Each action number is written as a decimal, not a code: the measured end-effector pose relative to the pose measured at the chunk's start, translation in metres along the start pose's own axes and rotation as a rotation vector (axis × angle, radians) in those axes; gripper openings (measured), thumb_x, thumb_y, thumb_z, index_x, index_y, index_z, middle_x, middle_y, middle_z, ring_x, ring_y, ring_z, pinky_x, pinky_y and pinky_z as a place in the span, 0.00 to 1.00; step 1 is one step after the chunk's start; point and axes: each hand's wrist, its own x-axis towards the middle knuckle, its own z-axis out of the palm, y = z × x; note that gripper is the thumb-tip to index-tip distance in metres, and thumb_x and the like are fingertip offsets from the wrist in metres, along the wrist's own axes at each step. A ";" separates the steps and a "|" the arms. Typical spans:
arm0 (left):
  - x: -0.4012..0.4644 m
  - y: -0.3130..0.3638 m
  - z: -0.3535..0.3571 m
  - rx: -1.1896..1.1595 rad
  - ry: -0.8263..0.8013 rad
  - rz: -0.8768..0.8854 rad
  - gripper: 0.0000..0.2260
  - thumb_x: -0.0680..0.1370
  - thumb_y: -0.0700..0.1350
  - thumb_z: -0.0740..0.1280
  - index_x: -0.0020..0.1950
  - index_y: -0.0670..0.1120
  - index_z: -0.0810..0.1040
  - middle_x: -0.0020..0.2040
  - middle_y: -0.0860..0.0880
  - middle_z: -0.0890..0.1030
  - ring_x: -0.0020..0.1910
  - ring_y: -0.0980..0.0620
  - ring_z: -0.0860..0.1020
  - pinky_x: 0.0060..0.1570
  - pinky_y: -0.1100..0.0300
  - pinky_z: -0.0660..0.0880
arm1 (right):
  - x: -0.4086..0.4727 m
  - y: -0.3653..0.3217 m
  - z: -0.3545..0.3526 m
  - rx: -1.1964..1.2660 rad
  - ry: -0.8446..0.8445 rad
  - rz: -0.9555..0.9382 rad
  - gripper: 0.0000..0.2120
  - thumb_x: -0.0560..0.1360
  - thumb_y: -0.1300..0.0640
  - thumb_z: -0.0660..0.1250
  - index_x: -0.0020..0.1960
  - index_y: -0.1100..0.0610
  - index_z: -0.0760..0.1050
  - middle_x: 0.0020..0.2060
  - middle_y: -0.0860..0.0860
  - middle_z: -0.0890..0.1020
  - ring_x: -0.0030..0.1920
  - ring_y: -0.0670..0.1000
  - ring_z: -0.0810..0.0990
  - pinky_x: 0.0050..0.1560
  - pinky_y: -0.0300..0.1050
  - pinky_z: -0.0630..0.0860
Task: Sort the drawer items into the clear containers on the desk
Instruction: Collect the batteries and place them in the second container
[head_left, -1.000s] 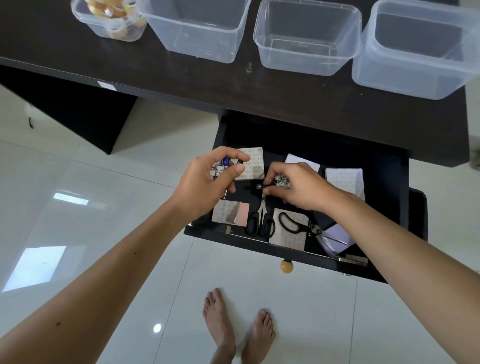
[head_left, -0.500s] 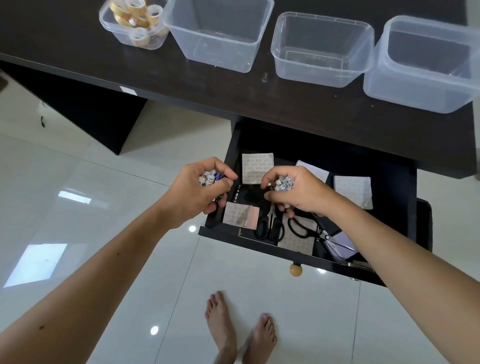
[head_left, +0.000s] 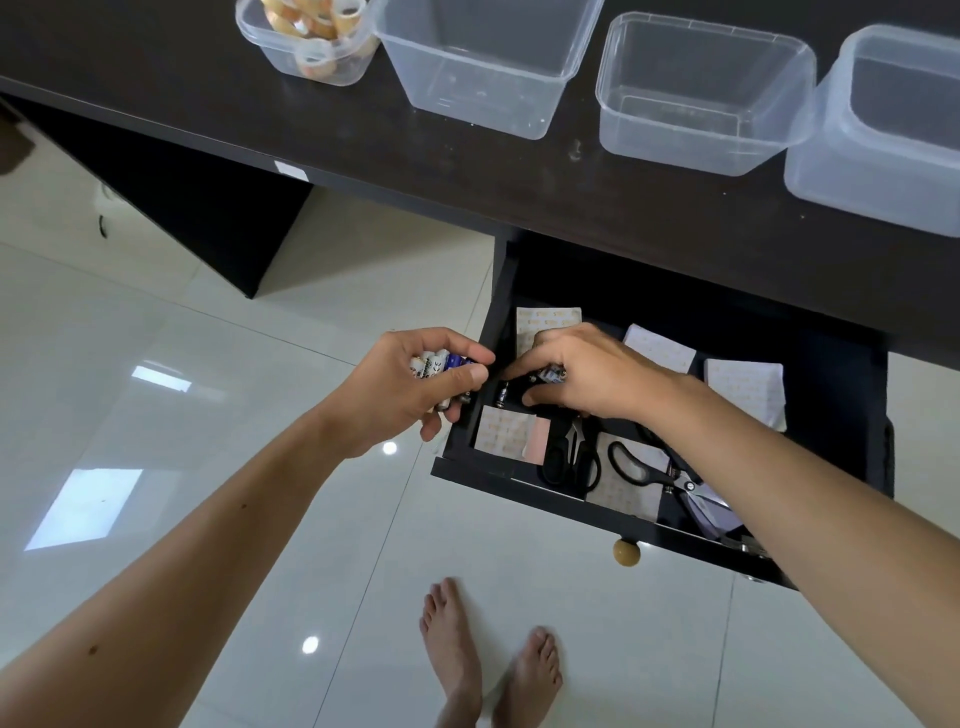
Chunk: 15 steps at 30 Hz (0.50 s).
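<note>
left hand (head_left: 402, 387) gripping batteries (head_left: 434, 364) (right too)

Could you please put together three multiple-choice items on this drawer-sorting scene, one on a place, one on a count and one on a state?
1. Where do the tape rolls lie?
A. In the leftmost clear container on the desk
B. In the drawer
C. On the floor

2. How many clear containers stand on the desk?
A. Two
B. Four
C. Six

3. What is the left hand doing?
A. Resting flat on the desk
B. Gripping a bunch of small batteries
C. Pulling the drawer knob

Answers:
1 A: the rolls fill the leftmost container, at the far left of the row.
2 B: four tubs stand in a row along the desk.
3 B: its fingers curl round the batteries beside the open drawer, while the right hand picks up more inside.
</note>
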 end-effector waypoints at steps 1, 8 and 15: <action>0.001 0.000 -0.001 0.004 -0.001 0.001 0.06 0.81 0.40 0.73 0.57 0.45 0.86 0.36 0.51 0.81 0.32 0.50 0.79 0.25 0.60 0.75 | 0.003 0.000 0.002 -0.051 -0.011 -0.007 0.18 0.78 0.51 0.77 0.66 0.39 0.83 0.43 0.34 0.74 0.47 0.38 0.74 0.43 0.28 0.66; 0.004 0.002 -0.002 0.026 -0.023 0.011 0.05 0.80 0.41 0.74 0.55 0.46 0.86 0.36 0.52 0.81 0.33 0.50 0.79 0.27 0.58 0.78 | 0.005 0.006 0.015 -0.176 0.025 -0.085 0.11 0.79 0.52 0.75 0.61 0.45 0.85 0.47 0.40 0.75 0.54 0.49 0.80 0.49 0.37 0.71; 0.004 0.014 0.014 0.021 -0.101 0.020 0.04 0.77 0.41 0.76 0.50 0.43 0.83 0.37 0.49 0.83 0.36 0.47 0.82 0.28 0.56 0.80 | -0.027 0.009 -0.010 0.087 0.168 0.054 0.06 0.75 0.53 0.80 0.48 0.48 0.83 0.46 0.42 0.85 0.45 0.43 0.82 0.49 0.52 0.82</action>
